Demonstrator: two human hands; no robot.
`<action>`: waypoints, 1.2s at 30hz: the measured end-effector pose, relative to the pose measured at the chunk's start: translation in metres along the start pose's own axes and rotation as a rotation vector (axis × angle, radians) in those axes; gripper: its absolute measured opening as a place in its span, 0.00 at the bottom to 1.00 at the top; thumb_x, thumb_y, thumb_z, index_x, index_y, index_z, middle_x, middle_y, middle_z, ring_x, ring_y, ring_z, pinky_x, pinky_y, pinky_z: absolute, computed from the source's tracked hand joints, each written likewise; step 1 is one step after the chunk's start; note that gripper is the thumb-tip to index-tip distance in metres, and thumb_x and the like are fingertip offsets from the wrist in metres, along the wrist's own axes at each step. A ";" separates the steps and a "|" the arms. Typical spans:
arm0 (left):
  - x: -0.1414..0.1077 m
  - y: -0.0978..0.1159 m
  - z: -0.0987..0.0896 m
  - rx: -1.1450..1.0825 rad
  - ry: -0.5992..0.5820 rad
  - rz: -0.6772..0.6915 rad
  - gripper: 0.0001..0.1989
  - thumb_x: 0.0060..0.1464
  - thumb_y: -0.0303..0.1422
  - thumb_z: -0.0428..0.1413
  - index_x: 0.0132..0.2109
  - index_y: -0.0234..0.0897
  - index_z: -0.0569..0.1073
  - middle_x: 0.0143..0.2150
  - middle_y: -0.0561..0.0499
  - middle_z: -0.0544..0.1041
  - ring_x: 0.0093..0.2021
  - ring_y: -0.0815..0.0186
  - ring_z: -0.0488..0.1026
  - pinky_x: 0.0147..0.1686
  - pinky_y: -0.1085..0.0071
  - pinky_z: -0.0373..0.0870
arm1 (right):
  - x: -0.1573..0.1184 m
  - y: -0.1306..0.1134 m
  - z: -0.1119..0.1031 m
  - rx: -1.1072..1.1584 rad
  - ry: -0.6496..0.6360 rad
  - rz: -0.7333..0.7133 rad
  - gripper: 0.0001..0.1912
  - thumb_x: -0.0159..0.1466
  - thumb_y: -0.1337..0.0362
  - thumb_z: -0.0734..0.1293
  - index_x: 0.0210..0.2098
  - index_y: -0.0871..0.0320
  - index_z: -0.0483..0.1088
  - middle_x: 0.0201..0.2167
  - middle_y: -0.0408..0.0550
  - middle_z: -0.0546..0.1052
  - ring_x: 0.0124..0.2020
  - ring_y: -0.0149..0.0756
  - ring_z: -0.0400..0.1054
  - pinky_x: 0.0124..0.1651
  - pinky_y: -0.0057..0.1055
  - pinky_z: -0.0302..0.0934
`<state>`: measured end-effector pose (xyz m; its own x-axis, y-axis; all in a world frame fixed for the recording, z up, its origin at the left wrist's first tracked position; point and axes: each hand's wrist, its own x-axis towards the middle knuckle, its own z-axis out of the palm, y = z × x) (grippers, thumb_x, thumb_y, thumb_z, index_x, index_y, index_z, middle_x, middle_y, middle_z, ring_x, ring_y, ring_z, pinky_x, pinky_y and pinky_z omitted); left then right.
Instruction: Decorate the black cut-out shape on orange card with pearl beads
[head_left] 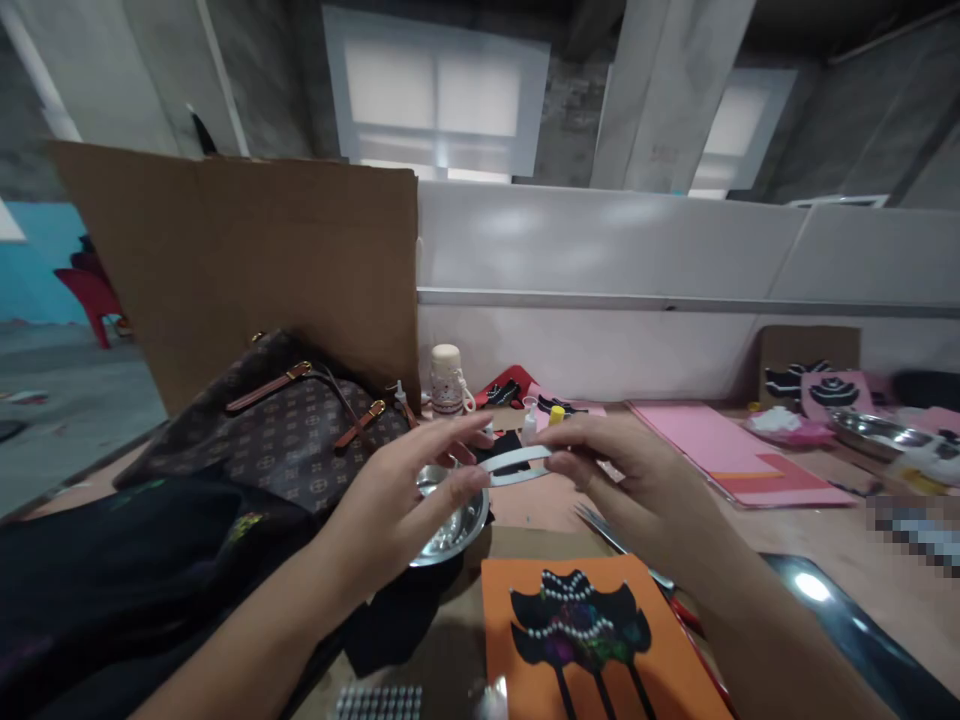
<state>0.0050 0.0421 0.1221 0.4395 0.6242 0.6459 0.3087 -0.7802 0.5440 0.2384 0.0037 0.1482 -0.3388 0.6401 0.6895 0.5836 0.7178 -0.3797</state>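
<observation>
A pale, slim oval loop [516, 466] is stretched between my two hands above the table. My left hand [420, 490] pinches its left end between thumb and fingers. The right end is pinched by my right hand [622, 470]. Below them, an orange card [510, 620] bears a black shape with rows of white beads [574, 625]. Partly behind my left hand sits a metal bowl [457, 535] with small shiny pieces in it. Scissors [600, 527] with red handles lie partly under my right forearm.
A brown patterned bag [300, 425] and dark cloth [150, 570] lie left. Behind stand a cup [446, 380] and small bottles [529, 422]. Pink sheets [705, 440], another metal bowl [881, 435] and a dark glossy device [855, 620] are right. A bead sheet [379, 702] is in front.
</observation>
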 end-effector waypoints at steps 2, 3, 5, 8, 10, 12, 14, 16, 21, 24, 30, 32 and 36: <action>-0.002 0.004 0.002 -0.034 0.023 0.055 0.14 0.65 0.32 0.56 0.56 0.41 0.75 0.47 0.52 0.81 0.44 0.69 0.78 0.46 0.76 0.73 | 0.000 0.001 0.003 -0.007 0.003 -0.040 0.11 0.69 0.71 0.63 0.45 0.52 0.73 0.39 0.41 0.80 0.38 0.29 0.73 0.40 0.24 0.67; -0.002 0.006 0.003 -0.035 0.035 0.073 0.12 0.64 0.30 0.56 0.53 0.40 0.77 0.45 0.52 0.82 0.43 0.70 0.78 0.45 0.77 0.73 | 0.000 0.002 0.004 -0.010 0.005 -0.051 0.11 0.69 0.71 0.62 0.46 0.52 0.73 0.39 0.41 0.80 0.38 0.29 0.73 0.40 0.24 0.67; -0.002 0.008 0.004 -0.033 0.062 0.099 0.09 0.62 0.28 0.58 0.48 0.38 0.80 0.42 0.53 0.83 0.41 0.71 0.79 0.44 0.79 0.74 | -0.001 0.004 0.005 -0.017 0.016 -0.064 0.12 0.69 0.72 0.62 0.46 0.51 0.73 0.40 0.41 0.81 0.39 0.29 0.74 0.39 0.24 0.68; -0.002 0.008 0.004 -0.044 0.102 0.152 0.10 0.59 0.26 0.61 0.48 0.37 0.80 0.41 0.53 0.83 0.40 0.72 0.80 0.42 0.82 0.74 | -0.002 0.005 0.003 -0.014 0.054 -0.059 0.12 0.68 0.72 0.64 0.46 0.51 0.74 0.40 0.41 0.81 0.38 0.29 0.74 0.39 0.23 0.68; -0.001 0.008 0.005 -0.048 0.122 0.189 0.12 0.58 0.24 0.62 0.48 0.38 0.80 0.41 0.54 0.83 0.40 0.73 0.80 0.43 0.83 0.73 | -0.003 0.005 0.002 0.002 0.081 -0.048 0.12 0.67 0.72 0.65 0.46 0.52 0.74 0.40 0.41 0.81 0.38 0.29 0.74 0.39 0.23 0.68; -0.002 0.008 0.005 -0.045 0.131 0.213 0.13 0.57 0.23 0.62 0.49 0.38 0.80 0.41 0.54 0.83 0.41 0.73 0.80 0.44 0.84 0.73 | -0.003 0.005 0.001 0.012 0.074 -0.033 0.11 0.67 0.72 0.65 0.45 0.52 0.74 0.39 0.41 0.81 0.37 0.28 0.74 0.38 0.22 0.68; -0.003 0.009 0.006 -0.047 0.126 0.224 0.14 0.57 0.23 0.62 0.50 0.38 0.79 0.41 0.54 0.83 0.41 0.73 0.80 0.44 0.84 0.73 | -0.004 0.004 -0.001 -0.002 0.045 -0.022 0.10 0.67 0.71 0.65 0.43 0.51 0.74 0.36 0.39 0.80 0.35 0.28 0.73 0.36 0.22 0.67; -0.004 0.010 0.007 -0.057 0.112 0.213 0.15 0.57 0.22 0.62 0.51 0.38 0.79 0.41 0.54 0.83 0.40 0.74 0.80 0.43 0.84 0.74 | -0.005 0.004 -0.002 -0.024 0.023 -0.009 0.09 0.68 0.70 0.65 0.43 0.51 0.74 0.35 0.39 0.80 0.34 0.29 0.73 0.36 0.23 0.66; -0.006 0.011 0.010 -0.074 0.121 0.169 0.17 0.57 0.20 0.61 0.50 0.42 0.79 0.42 0.56 0.84 0.40 0.75 0.80 0.42 0.86 0.74 | -0.006 0.004 -0.003 -0.049 -0.001 -0.001 0.10 0.69 0.70 0.64 0.46 0.50 0.72 0.37 0.38 0.80 0.35 0.29 0.72 0.37 0.24 0.64; -0.006 0.010 0.010 -0.097 0.128 0.145 0.16 0.57 0.21 0.61 0.49 0.43 0.79 0.42 0.57 0.84 0.38 0.75 0.80 0.41 0.86 0.74 | -0.007 0.004 -0.004 -0.067 -0.018 0.000 0.10 0.69 0.71 0.63 0.46 0.51 0.72 0.34 0.38 0.79 0.31 0.28 0.70 0.34 0.25 0.63; -0.006 0.011 0.006 -0.227 0.069 -0.062 0.15 0.57 0.28 0.62 0.52 0.42 0.78 0.40 0.55 0.84 0.38 0.70 0.81 0.38 0.79 0.77 | -0.008 0.007 -0.007 -0.029 -0.078 0.066 0.09 0.71 0.68 0.62 0.46 0.49 0.70 0.35 0.39 0.78 0.30 0.29 0.69 0.32 0.26 0.63; -0.004 0.012 0.003 -0.235 -0.005 -0.099 0.14 0.57 0.30 0.62 0.51 0.41 0.79 0.41 0.53 0.83 0.39 0.68 0.81 0.40 0.78 0.77 | -0.008 0.010 -0.007 0.052 -0.083 0.105 0.08 0.72 0.66 0.60 0.46 0.49 0.69 0.36 0.40 0.77 0.30 0.29 0.70 0.33 0.27 0.65; 0.001 0.010 0.002 -0.226 -0.077 -0.113 0.05 0.58 0.31 0.61 0.40 0.38 0.82 0.39 0.51 0.83 0.40 0.66 0.80 0.39 0.76 0.74 | -0.008 0.017 -0.006 0.220 -0.080 0.197 0.07 0.74 0.61 0.58 0.45 0.51 0.67 0.37 0.43 0.78 0.30 0.30 0.71 0.34 0.30 0.68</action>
<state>0.0101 0.0350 0.1276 0.4781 0.6955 0.5364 0.1673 -0.6717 0.7217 0.2551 0.0089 0.1397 -0.2972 0.7865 0.5414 0.4732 0.6138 -0.6319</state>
